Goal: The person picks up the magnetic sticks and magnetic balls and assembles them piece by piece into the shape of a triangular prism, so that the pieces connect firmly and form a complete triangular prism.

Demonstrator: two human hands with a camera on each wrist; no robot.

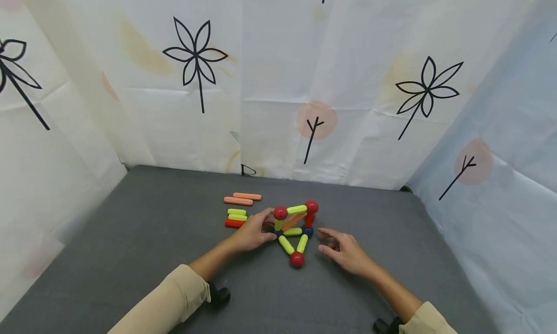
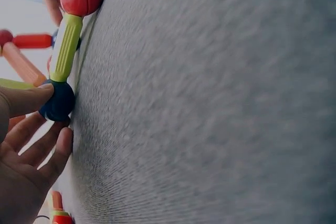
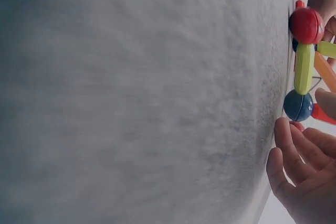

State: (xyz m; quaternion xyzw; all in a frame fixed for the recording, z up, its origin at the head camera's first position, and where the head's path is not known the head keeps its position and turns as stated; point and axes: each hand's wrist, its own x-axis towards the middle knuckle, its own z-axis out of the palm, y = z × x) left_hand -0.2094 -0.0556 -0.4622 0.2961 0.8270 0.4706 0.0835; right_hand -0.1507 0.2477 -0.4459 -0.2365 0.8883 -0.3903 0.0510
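Balls and rods are joined into a small frame on the table. Its base is a triangle of yellow-green rods [image 1: 286,245] with a red ball [image 1: 297,259] at the near corner. Two more red balls [image 1: 311,207] sit on top, linked by a yellow-green rod, and an orange rod [image 1: 294,222] runs slantwise between. My left hand [image 1: 254,233] holds the left blue ball [image 2: 60,102], thumb on its near side and fingers behind. To the right, my right hand [image 1: 347,252] is held with loosely bent fingers beside the right blue ball [image 3: 297,106] and a red rod [image 1: 309,220], gripping nothing.
Left of the frame lie two orange rods [image 1: 238,201], two short yellow-green rods [image 1: 236,211] and a red rod [image 1: 234,224]. The dark grey table [image 1: 165,203] is bordered by patterned white cloth [image 1: 270,131] at the back and sides.
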